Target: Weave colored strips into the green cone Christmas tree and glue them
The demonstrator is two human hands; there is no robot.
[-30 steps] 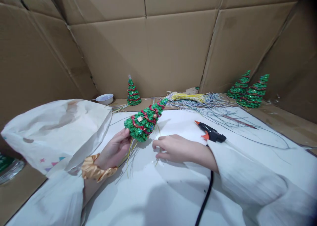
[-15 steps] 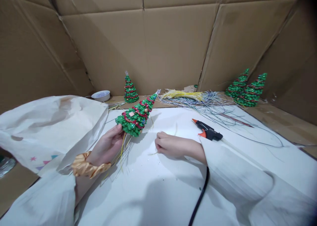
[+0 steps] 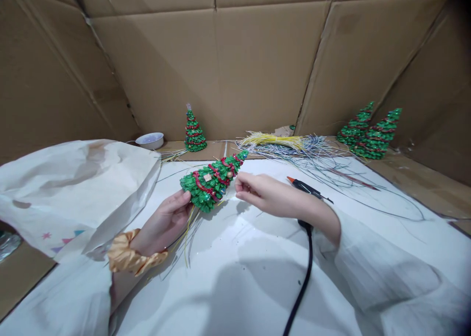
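Observation:
My left hand (image 3: 172, 221) grips a small green Christmas tree (image 3: 209, 183) by its base, the tip leaning up to the right. Red garland, a gold ball and a pale square decorate it. Thin yellow and white wires (image 3: 188, 235) hang down near its base and my left hand. Close to the tree's right side is my right hand (image 3: 257, 191), its thumb and fingers drawn together; what they pinch, if anything, I cannot make out. Behind my right forearm lies a black glue gun (image 3: 307, 188) with an orange tip, partly covered.
Another decorated tree (image 3: 194, 132) stands at the back beside a white bowl (image 3: 149, 140). A bundle of wires (image 3: 279, 142) lies at the back middle. Two green trees (image 3: 379, 135) stand back right. Crumpled white sheeting (image 3: 73, 189) covers the left; a black cord (image 3: 302, 287) crosses the table.
My right hand has risen from the tabletop to beside the tree. The tree in my left hand has shifted slightly right and down. My right forearm now covers more of the glue gun.

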